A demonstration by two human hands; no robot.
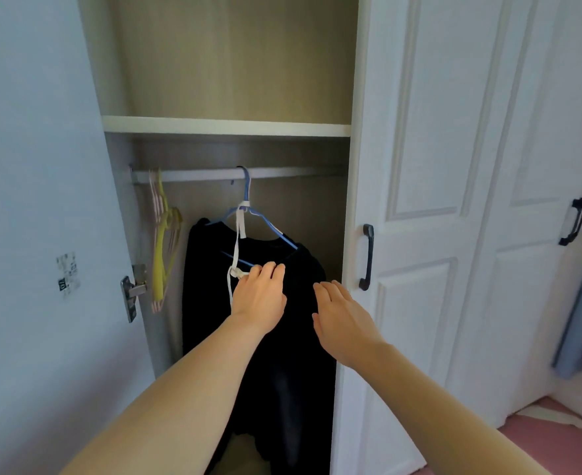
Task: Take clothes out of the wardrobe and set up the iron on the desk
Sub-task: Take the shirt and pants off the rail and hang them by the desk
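A: What is inside the open wardrobe [227,63]?

B: A black garment [282,354] hangs on a blue hanger [248,200], whose hook sits over the pale rail [193,174] under the shelf [226,126]. A white strap [240,222] is looped round the hanger's neck and trails down the front of the garment.

A: Where are the hands?

B: Both reach in from below, bare forearms stretched forward. The left hand [260,293] is at the garment's neckline, back of the hand towards the camera. Its fingers [271,270] curl forward over the dark cloth just beside the lower end of the strap. Whether they have pinched the cloth or the strap, I cannot tell, since the fingertips are hidden behind the hand.

A: And the right?

B: The right hand [342,320] is in front of the garment's right shoulder, near the edge of the closed door [419,166]. It is flat and open, fingers together and pointing up and left, holding nothing. I cannot tell whether it touches the cloth.

A: Anything else on the rail?

B: At its far left, a bunch of empty hangers [162,241], yellow and pink, hang against the side wall, well apart from the garment.

A: And around the wardrobe?

B: The left door is swung open, its hinge [133,289] showing. The closed door carries a dark handle [367,257], and a second handle [573,221] sits on the next door to the right.
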